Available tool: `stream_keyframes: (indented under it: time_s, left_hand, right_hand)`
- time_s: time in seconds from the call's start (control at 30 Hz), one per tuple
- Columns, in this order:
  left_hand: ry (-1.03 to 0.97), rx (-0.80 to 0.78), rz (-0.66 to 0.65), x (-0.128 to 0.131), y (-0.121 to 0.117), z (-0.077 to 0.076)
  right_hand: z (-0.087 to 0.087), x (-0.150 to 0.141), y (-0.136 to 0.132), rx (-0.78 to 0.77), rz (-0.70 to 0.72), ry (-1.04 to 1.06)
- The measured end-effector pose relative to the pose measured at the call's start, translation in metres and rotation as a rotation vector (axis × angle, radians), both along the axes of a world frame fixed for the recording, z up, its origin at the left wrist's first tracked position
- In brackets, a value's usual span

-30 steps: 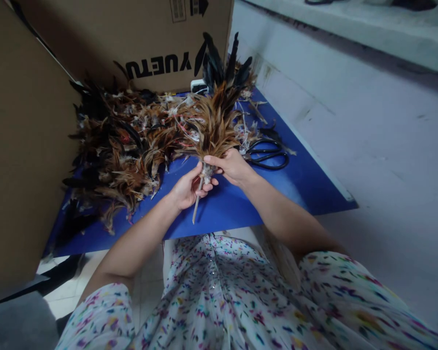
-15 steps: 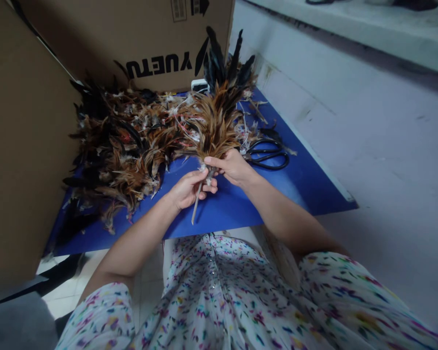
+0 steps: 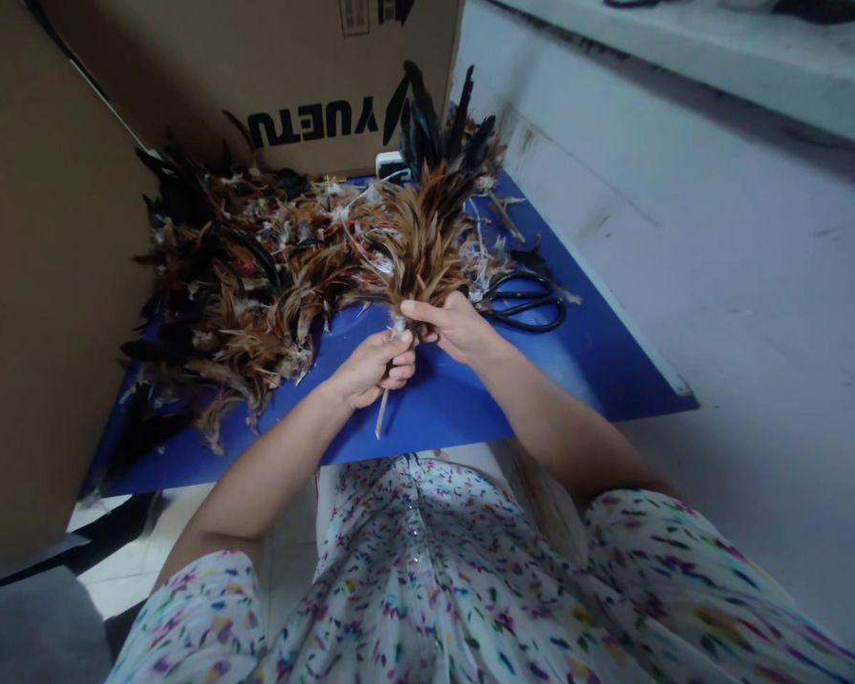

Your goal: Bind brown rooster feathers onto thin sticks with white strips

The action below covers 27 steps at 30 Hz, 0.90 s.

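Note:
A feather duster (image 3: 420,228) of brown and black feathers points away from me, its thin wooden stick (image 3: 383,414) sticking out toward my lap. My left hand (image 3: 370,369) is closed around the stick just below the feathers. My right hand (image 3: 452,325) grips the base of the feather bunch, fingers wrapped over it. Both hands meet above the blue sheet (image 3: 470,389).
A heap of loose brown and black feathers (image 3: 235,285) covers the left of the blue sheet. Black scissors (image 3: 523,302) lie right of my hands. Cardboard boxes (image 3: 256,66) stand behind and to the left. Pale floor (image 3: 719,256) spreads to the right.
My left hand's fingers have closed tighter on the stick and shifted slightly up toward the feathers. The duster and right hand stay nearly where they were.

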<state>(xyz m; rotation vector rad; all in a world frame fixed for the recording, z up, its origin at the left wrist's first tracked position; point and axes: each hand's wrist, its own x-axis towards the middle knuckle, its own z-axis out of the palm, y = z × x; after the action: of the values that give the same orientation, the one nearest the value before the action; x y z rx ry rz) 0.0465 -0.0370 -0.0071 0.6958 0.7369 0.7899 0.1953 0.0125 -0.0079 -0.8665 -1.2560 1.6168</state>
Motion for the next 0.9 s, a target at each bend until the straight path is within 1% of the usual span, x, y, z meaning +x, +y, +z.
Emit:
stream_keyframes:
  time_s: [0.17,0.23,0.37,0.47,0.67,0.77,0.9]
  left_hand:
    - [0.045,0.019,0.033,0.004,-0.003,-0.004]
    - [0.04,0.017,0.033,0.005,-0.004,-0.003]
    - [0.022,0.005,0.042,0.005,-0.004,0.003]
    - [-0.011,-0.037,0.052,0.004,-0.002,0.007]
    - [-0.076,-0.167,-0.015,-0.003,0.003,0.01]
    - [-0.092,-0.163,-0.059,-0.006,0.003,0.008]
    - [-0.099,-0.131,-0.084,-0.006,0.003,0.004]
  right_hand:
    - [-0.001,-0.006,-0.004,0.0,-0.086,-0.002]
    - [0.0,-0.007,-0.005,-0.016,-0.096,0.006]
    - [0.005,-0.005,-0.007,-0.032,-0.061,0.013]
    - [0.007,-0.003,-0.007,-0.037,-0.02,0.022]
    - [0.005,-0.002,-0.003,0.008,-0.023,0.06]
    - [0.004,-0.001,-0.003,0.032,0.006,0.049]
    - [0.002,0.001,-0.003,0.015,0.008,0.003]
